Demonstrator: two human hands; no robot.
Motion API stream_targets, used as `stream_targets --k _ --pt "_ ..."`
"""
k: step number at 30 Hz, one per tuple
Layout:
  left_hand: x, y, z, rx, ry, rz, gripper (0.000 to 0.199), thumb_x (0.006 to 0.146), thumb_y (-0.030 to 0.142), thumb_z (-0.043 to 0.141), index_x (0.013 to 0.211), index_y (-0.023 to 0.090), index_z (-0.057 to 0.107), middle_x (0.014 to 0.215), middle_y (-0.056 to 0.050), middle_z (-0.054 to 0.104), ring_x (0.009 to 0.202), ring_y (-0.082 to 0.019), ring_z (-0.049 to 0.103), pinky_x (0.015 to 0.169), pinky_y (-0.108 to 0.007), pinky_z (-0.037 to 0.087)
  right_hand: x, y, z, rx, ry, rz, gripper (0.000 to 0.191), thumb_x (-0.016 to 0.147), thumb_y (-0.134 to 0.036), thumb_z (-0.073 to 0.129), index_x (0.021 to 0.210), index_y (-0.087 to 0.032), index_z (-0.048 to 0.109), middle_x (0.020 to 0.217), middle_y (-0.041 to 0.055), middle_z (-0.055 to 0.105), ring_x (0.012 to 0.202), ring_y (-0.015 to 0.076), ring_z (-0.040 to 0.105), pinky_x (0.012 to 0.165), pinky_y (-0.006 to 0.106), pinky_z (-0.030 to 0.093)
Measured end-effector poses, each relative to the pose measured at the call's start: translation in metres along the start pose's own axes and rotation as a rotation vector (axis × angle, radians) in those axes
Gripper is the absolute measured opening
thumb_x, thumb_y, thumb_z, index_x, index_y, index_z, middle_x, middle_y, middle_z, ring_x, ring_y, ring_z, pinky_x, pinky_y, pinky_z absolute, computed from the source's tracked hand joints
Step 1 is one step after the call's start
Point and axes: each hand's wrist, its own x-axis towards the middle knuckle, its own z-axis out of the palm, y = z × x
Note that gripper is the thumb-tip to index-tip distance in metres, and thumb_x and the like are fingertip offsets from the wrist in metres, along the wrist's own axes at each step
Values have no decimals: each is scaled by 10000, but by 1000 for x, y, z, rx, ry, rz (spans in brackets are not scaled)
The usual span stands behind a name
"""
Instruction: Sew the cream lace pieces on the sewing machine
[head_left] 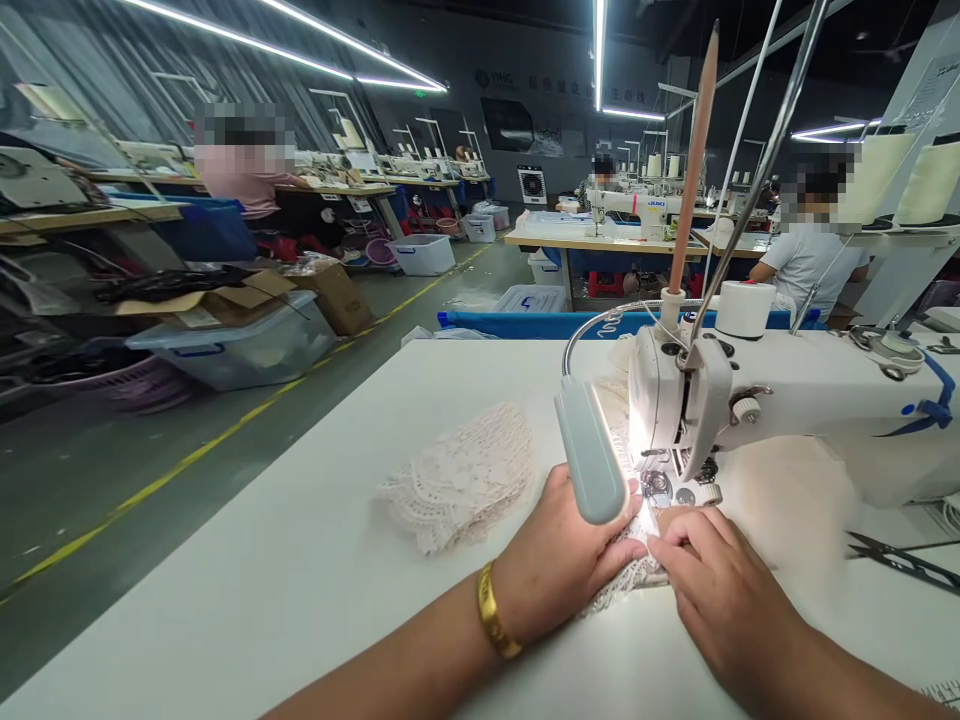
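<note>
A white sewing machine (795, 385) stands on the white table at the right, its lamp (592, 450) lighting the needle area. White lace fabric (626, 585) lies in front of the presser foot. My left hand (559, 555), behind a gold bracelet, presses the lace from the left, thumb and fingers closed on it, partly hidden by the lamp. My right hand (724, 590) pinches the same fabric from the right, its fingertips near my left thumb. Sheer pale fabric (787, 500) spreads under the machine arm. A folded lace piece (469, 475) lies left of my hands.
Black scissors (904, 565) lie on the table (247, 600) at the right. Thread cones (930, 180) stand behind the machine. Beyond the table are a blue cloth trough (510, 322), plastic bins (240, 345), other sewing tables and several people seated at work.
</note>
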Motion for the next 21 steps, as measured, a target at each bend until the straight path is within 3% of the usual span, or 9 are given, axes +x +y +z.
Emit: stream_targets --k 5,9,21 --pt "1 2 -1 -17 14 -11 336 1032 427 601 1260 189 665 1295 -113 720 1168 -383 644 992 -589 448 0 1 1 -18 15 -9 360 869 64 414 1029 -191 610 940 74 586 844 226 509 699 334 481" --pt "3 1 -2 -14 15 -31 327 1010 437 629 1219 189 669 1238 -118 729 1139 -383 660 983 -591 452 1 1 0 -19 6 -14 378 896 57 410 1111 -179 612 951 80 596 850 228 516 719 344 495" --pt "6 -2 0 -48 7 -19 264 1029 381 592 1194 186 660 1282 -115 721 1198 -390 646 1016 -613 418 1 0 1 -32 -30 5 432 875 62 406 1168 -180 610 975 91 608 875 242 549 741 366 530"
